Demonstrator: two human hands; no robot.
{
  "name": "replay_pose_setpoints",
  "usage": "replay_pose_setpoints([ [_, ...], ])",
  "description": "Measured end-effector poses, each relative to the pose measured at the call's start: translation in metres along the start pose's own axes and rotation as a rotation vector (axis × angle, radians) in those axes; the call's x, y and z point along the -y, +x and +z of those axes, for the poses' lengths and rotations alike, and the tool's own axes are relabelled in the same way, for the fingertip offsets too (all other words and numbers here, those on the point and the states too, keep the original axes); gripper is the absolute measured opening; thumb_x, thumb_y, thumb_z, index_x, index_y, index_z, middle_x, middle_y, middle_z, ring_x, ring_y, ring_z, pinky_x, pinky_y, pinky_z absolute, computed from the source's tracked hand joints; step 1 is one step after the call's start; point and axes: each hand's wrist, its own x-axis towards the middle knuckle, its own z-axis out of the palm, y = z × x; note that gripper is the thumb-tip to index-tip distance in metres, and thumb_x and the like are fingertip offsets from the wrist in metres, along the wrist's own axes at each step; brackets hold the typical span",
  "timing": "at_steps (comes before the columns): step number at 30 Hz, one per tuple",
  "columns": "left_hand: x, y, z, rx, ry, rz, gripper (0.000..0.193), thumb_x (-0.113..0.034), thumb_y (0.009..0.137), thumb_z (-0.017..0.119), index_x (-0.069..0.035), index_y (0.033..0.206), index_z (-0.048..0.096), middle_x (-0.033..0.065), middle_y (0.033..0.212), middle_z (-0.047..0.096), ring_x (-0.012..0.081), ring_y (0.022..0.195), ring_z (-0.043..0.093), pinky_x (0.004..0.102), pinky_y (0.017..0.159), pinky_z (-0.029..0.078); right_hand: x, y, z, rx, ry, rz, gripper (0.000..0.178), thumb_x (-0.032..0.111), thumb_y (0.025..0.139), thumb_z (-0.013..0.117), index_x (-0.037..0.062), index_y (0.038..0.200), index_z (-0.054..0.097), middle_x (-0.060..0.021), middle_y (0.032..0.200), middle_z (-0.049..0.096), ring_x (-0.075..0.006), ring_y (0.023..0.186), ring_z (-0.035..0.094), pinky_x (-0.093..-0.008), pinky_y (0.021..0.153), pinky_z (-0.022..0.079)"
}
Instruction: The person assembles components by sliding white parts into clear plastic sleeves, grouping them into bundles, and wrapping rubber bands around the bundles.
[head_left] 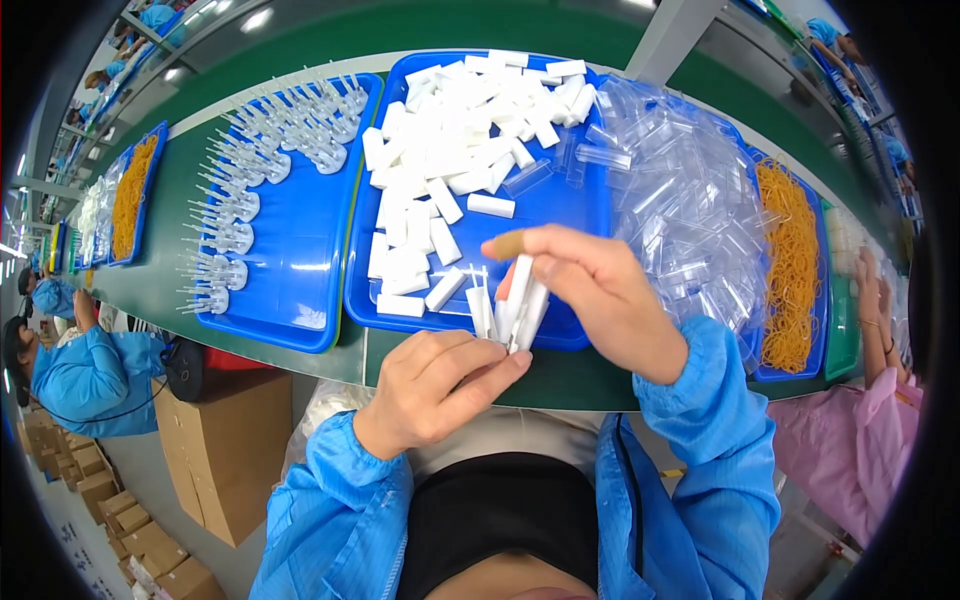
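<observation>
My left hand (435,385) is closed round the low end of a white pronged plastic piece (481,308), whose thin prongs point up near the tray's front edge. White rectangular blocks (518,290) stand upright beside the prongs. My right hand (600,290) pinches the top of one block between thumb and fingers, and a tan finger cot (508,244) covers its outstretched index fingertip. How the blocks join the pronged piece is hidden by my fingers. Just beyond my hands lies a blue tray (590,215) with many loose white blocks (460,130) and a few clear plastic sleeves (528,178).
Left, another blue tray (290,285) holds rows of upright white pronged pieces (235,200). Right are piled clear sleeves (690,190) and a tray of yellow rubber bands (790,270). A cardboard box (225,450) stands below the table's left side. Co-workers sit at both sides.
</observation>
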Motion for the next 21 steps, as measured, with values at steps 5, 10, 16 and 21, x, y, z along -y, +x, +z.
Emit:
replay_pose_setpoints([
  [5,0.007,-0.003,0.001,-0.038,0.024,-0.021,0.042,-0.003,0.066,0.075,-0.008,0.108,0.075,0.0026,0.097,0.065,0.0182,0.081,0.061,0.0290,0.067,0.053,0.008,-0.004,-0.001,0.105,-0.365,-0.145,0.028,0.011,0.102,0.048,0.0060,0.124,0.065,-0.0070,0.107,0.070,-0.0237,0.112,0.058,-0.0384,0.109,0.033],
  [10,0.012,-0.010,0.010,-0.214,-0.080,-0.073,0.042,0.002,0.066,0.080,-0.007,0.107,0.071,0.0066,0.098,0.066,0.0234,0.081,0.063,0.0314,0.066,0.054,-0.006,-0.005,-0.002,0.156,-0.568,-0.374,0.023,0.013,0.095,0.062,0.0081,0.118,0.064,-0.0053,0.113,0.066,-0.0256,0.110,0.056,-0.0449,0.106,0.035],
  [16,0.018,-0.012,0.012,-0.280,-0.106,-0.058,0.044,0.005,0.071,0.080,-0.005,0.111,0.066,0.0085,0.098,0.066,0.0253,0.083,0.065,0.0337,0.064,0.054,-0.003,-0.001,-0.002,0.188,-0.551,-0.480,0.025,0.014,0.087,0.073,0.0080,0.109,0.062,-0.0064,0.114,0.065,-0.0266,0.106,0.058,-0.0480,0.107,0.036],
  [21,0.019,-0.014,0.010,-0.303,-0.130,-0.034,0.040,-0.003,0.071,0.082,-0.004,0.109,0.067,0.0092,0.100,0.067,0.0259,0.083,0.066,0.0332,0.065,0.055,0.003,0.003,-0.009,0.257,-0.549,-0.445,0.029,0.017,0.084,0.077,0.0068,0.106,0.063,-0.0070,0.119,0.066,-0.0274,0.106,0.061,-0.0491,0.108,0.036],
])
